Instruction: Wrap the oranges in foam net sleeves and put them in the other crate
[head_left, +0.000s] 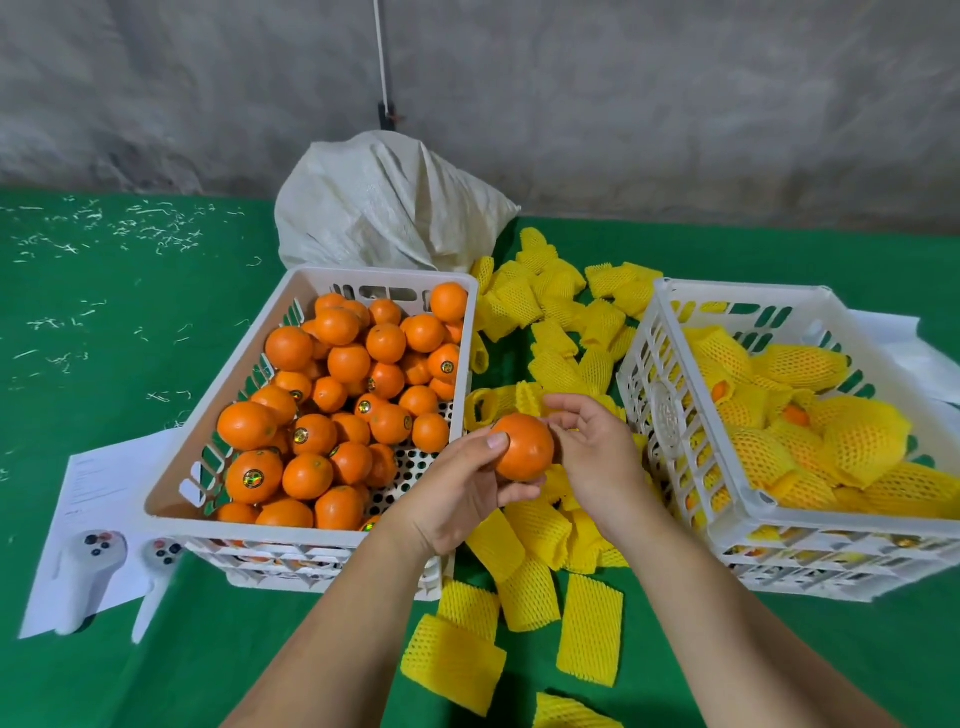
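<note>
Left hand: left hand (457, 488) grips a bare orange (522, 447), thumb across its front, fingers curled beneath.
Right hand: right hand (597, 447) is just beside the orange on its right side, fingers loosely bent, apart; whether they touch the fruit or pinch anything cannot be told.
Source crate: white slotted crate (218, 431) directly left of the left hand, heaped with unwrapped oranges (337, 395), several bearing round stickers.
Receiving crate: second white crate (670, 415) just right of the right hand, holding oranges in yellow net (831, 441).
Loose sleeves: flat yellow foam net sleeves (550, 332) spread on the green table cover (104, 364) beyond, beneath and nearer than both hands.
Other items: white woven sack (379, 202) beyond the hands; paper sheet (104, 483) with two white controllers (88, 577) far left of the left hand.
</note>
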